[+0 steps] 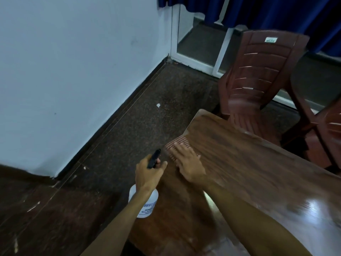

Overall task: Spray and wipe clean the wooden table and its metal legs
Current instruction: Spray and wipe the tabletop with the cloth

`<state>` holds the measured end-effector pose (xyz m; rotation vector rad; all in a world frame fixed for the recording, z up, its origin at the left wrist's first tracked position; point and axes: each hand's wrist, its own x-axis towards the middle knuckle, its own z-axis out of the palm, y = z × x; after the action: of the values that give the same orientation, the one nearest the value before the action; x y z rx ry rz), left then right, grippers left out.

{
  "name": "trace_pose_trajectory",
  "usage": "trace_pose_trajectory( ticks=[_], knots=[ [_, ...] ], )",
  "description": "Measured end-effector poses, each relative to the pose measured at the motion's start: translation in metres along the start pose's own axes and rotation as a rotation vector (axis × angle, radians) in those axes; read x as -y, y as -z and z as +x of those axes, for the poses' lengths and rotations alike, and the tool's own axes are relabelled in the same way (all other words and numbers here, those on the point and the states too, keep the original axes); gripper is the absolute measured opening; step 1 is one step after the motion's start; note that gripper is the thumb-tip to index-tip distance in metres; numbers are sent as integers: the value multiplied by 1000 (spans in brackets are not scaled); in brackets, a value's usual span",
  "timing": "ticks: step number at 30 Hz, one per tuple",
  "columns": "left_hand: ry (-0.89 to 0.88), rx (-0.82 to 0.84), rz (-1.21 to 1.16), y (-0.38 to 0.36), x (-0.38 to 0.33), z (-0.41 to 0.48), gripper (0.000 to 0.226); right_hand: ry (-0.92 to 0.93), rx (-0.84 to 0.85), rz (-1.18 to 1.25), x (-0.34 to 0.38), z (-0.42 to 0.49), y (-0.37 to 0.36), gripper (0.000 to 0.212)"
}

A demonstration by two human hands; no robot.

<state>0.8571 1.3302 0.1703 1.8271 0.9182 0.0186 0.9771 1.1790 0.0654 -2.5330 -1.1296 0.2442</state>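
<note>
The right hand (188,160) pressed flat, fingers spread, on a ribbed cloth (176,145) at the wooden table (249,163)'s left edge, near its far corner. The left hand (147,174) gripped the spray bottle (144,204) just off that edge. Firm, overlapping strokes along the grain would probably clean best.

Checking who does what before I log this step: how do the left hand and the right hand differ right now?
The left hand is curled around the spray bottle, held beside the table edge; the right hand lies flat, fingers spread, pressing a striped cloth onto the wooden table. The left hand is off the tabletop; the right hand rests on it. Both are bare and near the table's left edge.
</note>
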Motion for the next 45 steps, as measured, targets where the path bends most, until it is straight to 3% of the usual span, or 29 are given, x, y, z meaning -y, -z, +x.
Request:
trace_pose_trajectory(
  ticks=[2, 3, 7, 8, 11, 15, 19, 23, 27, 31, 35, 37, 41, 43, 45],
  knots=[
    [-13, 17, 1, -9, -9, 12, 18, -280, -56, 44, -19, 22, 14, 60],
    [-23, 27, 3, -13, -14, 18, 18, -316, -57, 42, -19, 25, 15, 60],
    [-66, 60, 30, -25, -31, 40, 17, -1, 15, -28, -25, 17, 10, 58],
    [-77, 63, 47, -29, -37, 48, 17, -27, -11, -22, -39, 31, 13, 57],
    [-118, 78, 46, -40, -49, 66, 18, -353, -79, 30, -62, 76, 29, 57],
    [-166, 87, 55, -56, -67, 89, 19, -242, -65, -23, -85, 89, 32, 55],
    [-211, 113, 68, -77, -81, 105, 19, -455, -91, 28, -115, 120, 48, 58],
    [-234, 157, 70, -92, -92, 107, 18, -356, -91, -22, -111, 112, 45, 57],
    [-251, 176, 76, -106, -98, 102, 20, -575, -182, 49, -127, 95, 56, 57],
    [-265, 190, 95, -116, -103, 94, 20, -488, -203, -37, -134, 54, 50, 55],
    [-265, 188, 91, -126, -108, 90, 20, -897, -330, 17, -168, 34, 65, 58],
    [-269, 184, 101, -131, -110, 88, 20, -847, -324, -5, -155, 32, 59, 58],
    [-294, 206, 147, -146, -114, 79, 19, -458, -151, -19, -140, 33, 57, 56],
    [-299, 217, 157, -156, -115, 75, 20, -527, -195, -31, -162, 13, 64, 56],
    [-313, 225, 146, -163, -118, 65, 22, -754, -303, -67, -192, -27, 74, 59]
  ],
)
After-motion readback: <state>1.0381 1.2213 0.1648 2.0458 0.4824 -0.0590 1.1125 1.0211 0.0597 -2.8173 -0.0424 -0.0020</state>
